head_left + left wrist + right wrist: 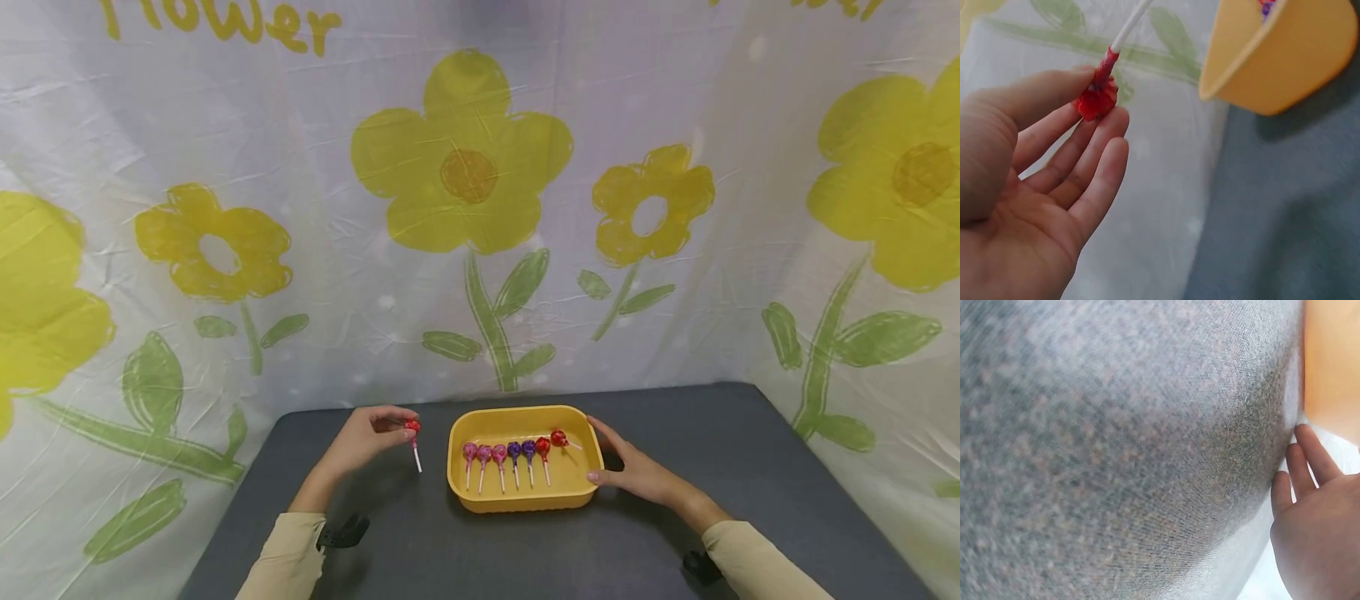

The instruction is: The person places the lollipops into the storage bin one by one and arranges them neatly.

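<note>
Left of the yellow tray (525,503), my left hand (375,435) pinches the head of a red lollipop (413,427) between thumb and fingertips. Its white stick (1130,25) points down in the head view, and the other fingers extend loosely below the candy in the left wrist view. At the tray's right end my right hand (637,473) touches the rim, fingers spread toward the far corner and thumb at the near side. Inside stands a row of pink lollipops (484,454), purple lollipops (528,449) and one red lollipop (543,446). Another red lollipop (558,438) lies askew to their right.
The tray sits on a dark grey table (480,554). Behind and beside it hangs a pale curtain (330,250) printed with yellow flowers. Each wrist wears a black strap (345,532).
</note>
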A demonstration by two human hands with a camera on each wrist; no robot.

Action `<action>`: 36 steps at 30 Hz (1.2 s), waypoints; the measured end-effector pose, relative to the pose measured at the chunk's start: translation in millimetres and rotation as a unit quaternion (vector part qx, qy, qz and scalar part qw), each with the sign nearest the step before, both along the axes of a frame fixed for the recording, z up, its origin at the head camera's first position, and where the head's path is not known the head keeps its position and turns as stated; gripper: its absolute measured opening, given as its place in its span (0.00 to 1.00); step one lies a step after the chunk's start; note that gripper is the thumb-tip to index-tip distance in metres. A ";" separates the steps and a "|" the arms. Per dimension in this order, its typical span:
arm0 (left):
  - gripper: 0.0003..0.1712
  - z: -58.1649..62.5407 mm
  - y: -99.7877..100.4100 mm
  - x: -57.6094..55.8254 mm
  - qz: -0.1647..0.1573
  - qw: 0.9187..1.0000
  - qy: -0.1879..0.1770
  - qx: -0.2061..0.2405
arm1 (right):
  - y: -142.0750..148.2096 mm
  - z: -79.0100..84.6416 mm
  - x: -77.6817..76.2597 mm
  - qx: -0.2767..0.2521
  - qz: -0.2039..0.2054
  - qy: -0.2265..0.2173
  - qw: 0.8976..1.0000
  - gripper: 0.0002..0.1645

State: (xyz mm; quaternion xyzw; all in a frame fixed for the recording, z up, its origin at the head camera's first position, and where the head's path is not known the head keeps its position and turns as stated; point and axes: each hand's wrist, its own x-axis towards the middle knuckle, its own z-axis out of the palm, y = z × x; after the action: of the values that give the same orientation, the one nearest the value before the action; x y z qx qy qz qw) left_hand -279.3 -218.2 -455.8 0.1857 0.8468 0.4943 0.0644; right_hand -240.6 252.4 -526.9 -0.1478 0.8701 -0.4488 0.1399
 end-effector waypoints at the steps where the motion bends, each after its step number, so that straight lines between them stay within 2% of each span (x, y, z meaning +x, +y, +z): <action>1: 0.22 3.7 3.6 -2.2 -0.009 1.000 0.001 -0.004 | 0.0 0.1 -0.3 0.001 0.000 0.001 1.000 0.55; 8: 0.21 20.3 31.3 -21.9 -0.060 0.998 -0.011 -0.013 | 0.4 -1.7 -1.1 0.002 0.001 0.002 1.000 0.55; 15: 0.21 25.7 57.4 -42.3 -0.111 0.992 -0.061 0.009 | 0.2 -1.6 0.0 0.001 0.002 0.005 1.000 0.55; 24: 0.22 31.3 95.3 -66.4 -0.175 0.980 -0.093 0.003 | 0.8 -0.3 -0.9 0.000 0.000 0.003 1.000 0.55; 30: 0.23 31.5 117.3 -76.0 -0.226 0.968 -0.113 0.013 | 1.5 -1.6 -1.8 0.006 0.001 0.006 1.000 0.55; 36: 0.23 26.8 138.4 -79.2 -0.253 0.960 -0.115 0.026 | 1.6 -0.8 -1.6 0.009 0.000 0.008 1.000 0.55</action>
State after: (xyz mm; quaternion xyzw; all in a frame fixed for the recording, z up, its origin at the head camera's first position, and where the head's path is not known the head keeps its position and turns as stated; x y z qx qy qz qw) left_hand -358.5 -79.8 -429.0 0.3379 0.7455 0.5020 0.2795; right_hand -242.1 254.0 -527.8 -0.1501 0.8751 -0.4400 0.1343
